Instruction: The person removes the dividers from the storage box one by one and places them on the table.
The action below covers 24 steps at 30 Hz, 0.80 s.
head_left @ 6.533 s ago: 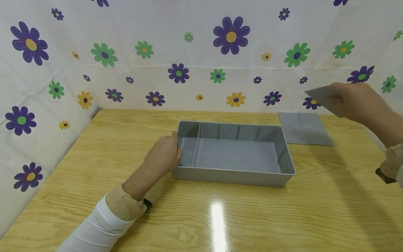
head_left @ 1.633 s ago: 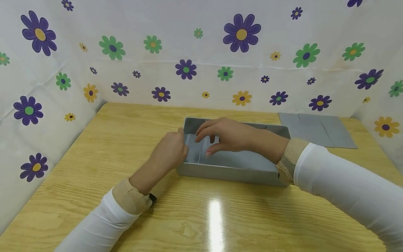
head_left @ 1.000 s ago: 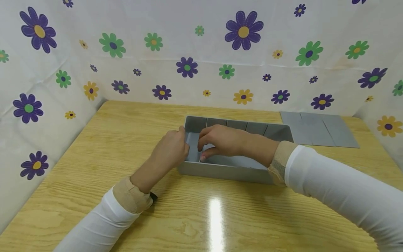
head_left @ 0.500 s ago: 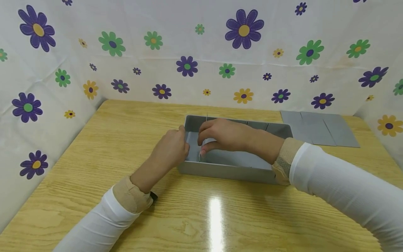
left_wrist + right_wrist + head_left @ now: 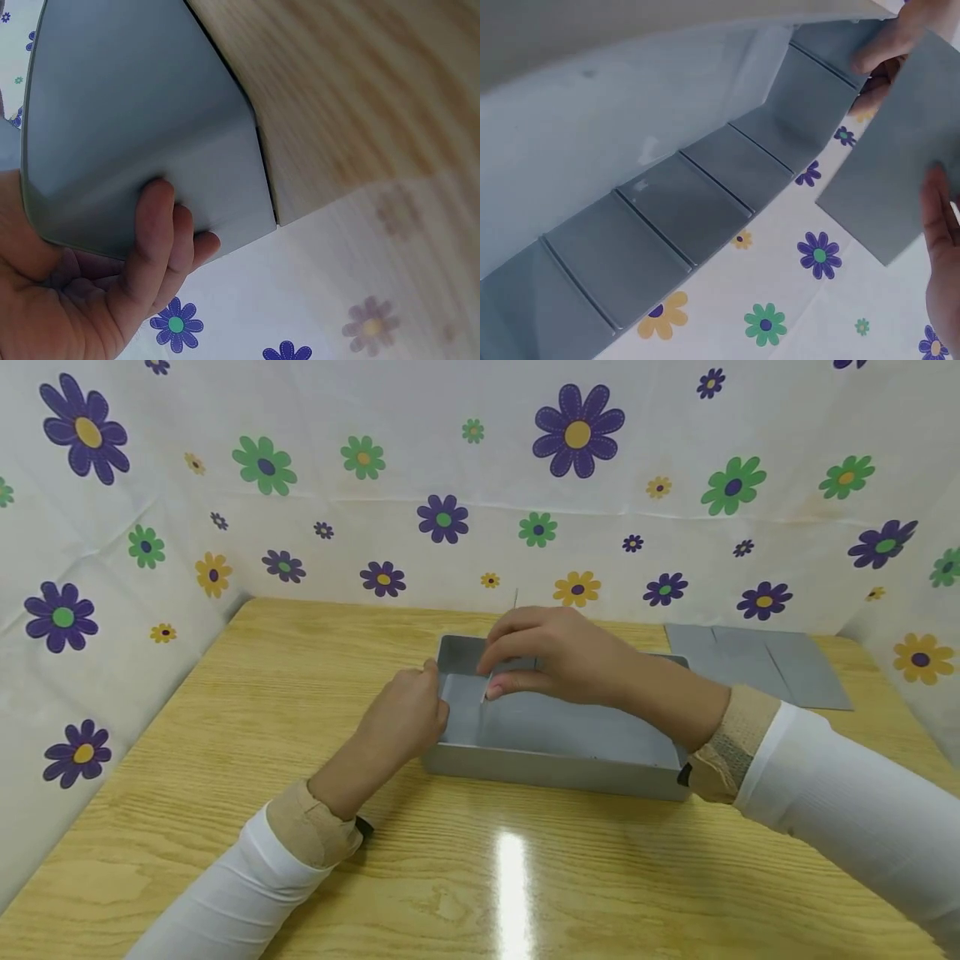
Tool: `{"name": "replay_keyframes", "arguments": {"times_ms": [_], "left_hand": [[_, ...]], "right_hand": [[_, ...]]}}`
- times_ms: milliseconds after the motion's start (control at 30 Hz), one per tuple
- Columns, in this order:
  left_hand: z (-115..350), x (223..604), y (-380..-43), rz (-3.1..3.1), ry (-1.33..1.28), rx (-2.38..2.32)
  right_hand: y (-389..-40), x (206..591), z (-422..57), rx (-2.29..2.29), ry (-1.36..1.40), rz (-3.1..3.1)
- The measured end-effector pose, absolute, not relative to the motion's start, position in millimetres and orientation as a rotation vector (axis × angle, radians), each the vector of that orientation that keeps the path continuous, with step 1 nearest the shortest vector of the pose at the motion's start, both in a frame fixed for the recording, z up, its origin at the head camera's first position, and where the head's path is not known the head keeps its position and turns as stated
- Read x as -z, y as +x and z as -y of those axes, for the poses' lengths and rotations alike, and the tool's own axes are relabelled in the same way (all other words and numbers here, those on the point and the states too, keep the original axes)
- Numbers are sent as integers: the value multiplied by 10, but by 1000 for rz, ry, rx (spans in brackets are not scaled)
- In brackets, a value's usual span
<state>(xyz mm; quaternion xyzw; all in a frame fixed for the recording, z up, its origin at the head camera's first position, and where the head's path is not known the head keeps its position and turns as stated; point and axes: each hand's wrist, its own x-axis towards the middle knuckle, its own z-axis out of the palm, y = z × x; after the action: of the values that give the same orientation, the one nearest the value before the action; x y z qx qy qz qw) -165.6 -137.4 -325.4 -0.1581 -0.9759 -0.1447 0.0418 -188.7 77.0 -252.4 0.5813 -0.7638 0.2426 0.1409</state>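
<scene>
A grey plastic box with slotted inner walls stands on the table. My left hand grips its left end wall; in the left wrist view the fingers lie against the outside of that wall. Over the box's left part, my right hand pinches a thin grey divider panel between thumb and fingers. Seen nearly edge-on in the head view, the divider rises above the box's back rim. The right wrist view shows its flat face, with slots running down the nearby box wall.
Several flat grey panels lie overlapping at the table's back right. Behind and to the sides hangs a white flower-patterned cloth. The wooden table extends in front of the box.
The divider, earlier standing across the box's left part, has been taken hold of and pulled up by my right hand. One more panel lies at back right than 6.5 s ago. The left hand stays put.
</scene>
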Motion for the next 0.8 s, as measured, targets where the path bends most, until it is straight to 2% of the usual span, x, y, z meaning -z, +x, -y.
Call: {"name": "replay_keyframes", "arguments": {"times_ms": [500, 800], "left_hand": [[1360, 3275, -1665, 2976, -480, 421], [1356, 3284, -1667, 2972, -486, 448]], "right_hand": [[-1649, 2438, -1012, -862, 1522, 2150], [-1506, 2429, -1226, -1037, 1207, 2542]]}}
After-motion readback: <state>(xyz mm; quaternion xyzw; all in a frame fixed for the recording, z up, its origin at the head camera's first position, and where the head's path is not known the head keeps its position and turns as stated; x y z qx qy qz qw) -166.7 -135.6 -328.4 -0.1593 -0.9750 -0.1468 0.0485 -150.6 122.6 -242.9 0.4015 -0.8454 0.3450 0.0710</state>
